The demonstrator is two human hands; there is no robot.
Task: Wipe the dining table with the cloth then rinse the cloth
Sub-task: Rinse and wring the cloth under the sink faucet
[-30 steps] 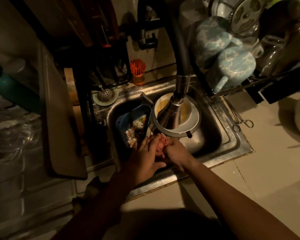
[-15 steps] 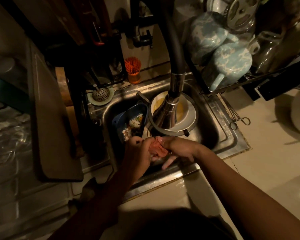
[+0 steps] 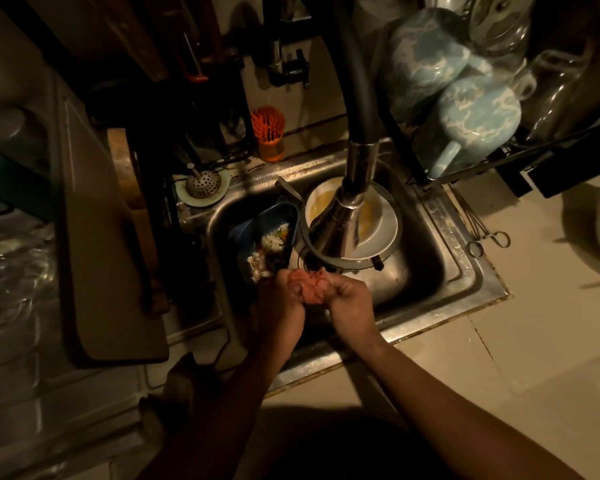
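The cloth (image 3: pixel 309 286) sat bunched in a wad above the near side of the sink (image 3: pixel 426 258), caught between both hands. The left hand (image 3: pixel 279 306) gripped its left end, fingers curled round it; the right hand (image 3: pixel 352 301) clenched the right end. The wad's long axis thus ran roughly left to right, hand to hand, with neither hand the nearer. It lay just short of the tap (image 3: pixel 343 216), on the person's side. A wringing twist would probably turn about that axis; more rinsing would mean pushing the wad away, under the tap. Whether water ran could not be told.
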